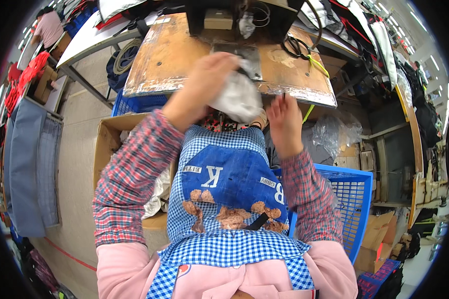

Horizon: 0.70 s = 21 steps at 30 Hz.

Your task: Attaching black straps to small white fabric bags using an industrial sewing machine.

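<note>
My left hand (pixel 204 82), blurred by motion, reaches over the near edge of the wooden worktop. Its fingers are closed on a crumpled white cloth (pixel 240 98), which hangs down over my lap. To the right, my right hand (pixel 285 119) is raised beside the worktop's front edge, apart from the cloth. Its fingers are drawn together with a small dark tip showing between them, too small to name. On my blue apron (pixel 229 167) lies a short black strip (pixel 258 222).
A dark machine housing (pixel 199 17) stands on the wooden worktop (pixel 159 55), with black cable loops (pixel 298 47) at right. A blue basket (pixel 366 199) is by my right arm. An open cardboard box (pixel 105 149) holding white material stands left. A person (pixel 51 27) is far left.
</note>
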Each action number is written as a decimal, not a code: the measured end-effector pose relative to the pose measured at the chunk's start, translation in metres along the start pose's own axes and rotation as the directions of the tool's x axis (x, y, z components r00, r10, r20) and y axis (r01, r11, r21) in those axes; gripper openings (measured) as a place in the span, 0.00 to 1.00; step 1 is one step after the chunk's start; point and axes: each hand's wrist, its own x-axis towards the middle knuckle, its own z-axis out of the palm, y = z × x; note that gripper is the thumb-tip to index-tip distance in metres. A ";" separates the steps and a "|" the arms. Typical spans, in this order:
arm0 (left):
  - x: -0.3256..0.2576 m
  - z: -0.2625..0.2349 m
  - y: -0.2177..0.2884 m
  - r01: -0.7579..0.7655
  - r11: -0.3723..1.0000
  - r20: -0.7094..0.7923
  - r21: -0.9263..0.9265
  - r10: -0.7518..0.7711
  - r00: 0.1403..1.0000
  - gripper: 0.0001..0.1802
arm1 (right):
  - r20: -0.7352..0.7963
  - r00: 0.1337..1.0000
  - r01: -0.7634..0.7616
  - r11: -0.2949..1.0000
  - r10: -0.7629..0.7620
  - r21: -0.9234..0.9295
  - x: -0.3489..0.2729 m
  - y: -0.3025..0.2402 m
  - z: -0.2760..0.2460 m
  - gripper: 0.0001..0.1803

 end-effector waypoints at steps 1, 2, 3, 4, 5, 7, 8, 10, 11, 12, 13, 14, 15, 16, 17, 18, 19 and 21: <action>-0.015 0.025 -0.005 -0.077 0.981 0.130 -0.176 0.100 0.986 0.12 | -0.062 0.997 0.048 0.999 -0.046 0.024 -0.033 0.015 0.010 0.08; -0.021 0.054 -0.012 -0.354 0.932 0.216 0.077 0.331 0.919 0.11 | -0.121 0.989 0.092 0.995 -0.087 0.038 -0.066 0.028 0.023 0.08; -0.041 0.086 -0.018 -0.347 0.935 0.183 0.080 0.328 0.927 0.11 | -0.190 0.977 -0.098 0.995 0.096 -0.002 -0.070 0.047 -0.004 0.09; -0.077 0.126 -0.011 -0.694 0.715 0.390 0.082 0.618 0.683 0.15 | -0.264 0.927 -0.283 0.959 0.267 -0.023 -0.069 0.067 -0.033 0.09; -0.114 0.150 0.003 -0.920 0.391 0.558 0.011 0.761 0.330 0.22 | -0.198 0.933 -0.312 0.949 0.300 -0.035 -0.087 0.074 -0.031 0.10; -0.150 0.152 0.030 -0.530 0.832 0.876 -0.164 0.370 0.310 0.30 | -0.117 0.949 -0.296 0.955 0.292 -0.017 -0.104 0.078 -0.022 0.09; -0.155 0.143 0.032 -0.550 0.803 0.890 -0.229 0.402 0.215 0.27 | -0.119 0.945 -0.310 0.950 0.305 -0.023 -0.106 0.067 -0.011 0.09; -0.149 0.103 0.028 -0.563 0.790 0.884 -0.242 0.418 0.207 0.23 | -0.282 0.827 -0.462 0.874 0.486 0.149 -0.099 0.042 -0.002 0.10; -0.145 0.073 0.021 -0.595 0.796 0.838 -0.108 0.395 0.377 0.20 | -0.067 0.769 -0.588 0.746 0.635 0.313 -0.101 0.033 -0.015 0.12; -0.141 0.039 0.014 -0.597 0.801 0.759 0.033 0.369 0.537 0.17 | 0.252 0.673 -0.739 0.645 0.695 0.195 -0.103 0.027 -0.025 0.13; -0.136 -0.005 0.011 -0.333 0.927 0.617 0.175 0.160 0.770 0.15 | 0.345 0.663 -0.682 0.726 0.664 -0.087 -0.112 0.027 -0.015 0.13; -0.132 -0.043 -0.004 -0.280 0.870 0.380 0.405 0.118 0.918 0.13 | 0.433 0.630 -0.542 0.764 0.645 -0.349 -0.125 0.020 0.009 0.12; -0.135 -0.082 -0.029 -0.169 0.874 0.122 0.456 0.126 0.984 0.13 | 0.433 0.553 -0.383 0.679 0.712 -0.627 -0.141 0.015 0.040 0.12; -0.140 -0.133 -0.067 -0.013 0.915 -0.109 0.404 0.063 0.992 0.13 | 0.409 0.484 -0.161 0.538 0.774 -0.828 -0.157 0.017 0.067 0.12; -0.157 -0.176 -0.091 0.091 0.886 -0.304 0.455 0.059 0.951 0.13 | 0.683 0.304 0.135 0.679 0.664 -0.721 -0.168 0.027 0.085 0.13; -0.178 -0.221 -0.114 0.274 0.819 -0.421 0.505 -0.044 0.906 0.15 | 0.860 0.047 0.371 0.791 0.508 -0.487 -0.178 0.040 0.100 0.14; -0.198 -0.250 -0.129 0.386 0.764 -0.509 0.517 -0.088 0.856 0.15 | 0.884 -0.051 0.289 0.854 0.465 -0.433 -0.192 0.053 0.112 0.15; -0.236 -0.288 -0.152 0.511 0.692 -0.610 0.510 -0.127 0.782 0.15 | 0.902 -0.154 0.178 0.909 0.403 -0.376 -0.215 0.079 0.128 0.16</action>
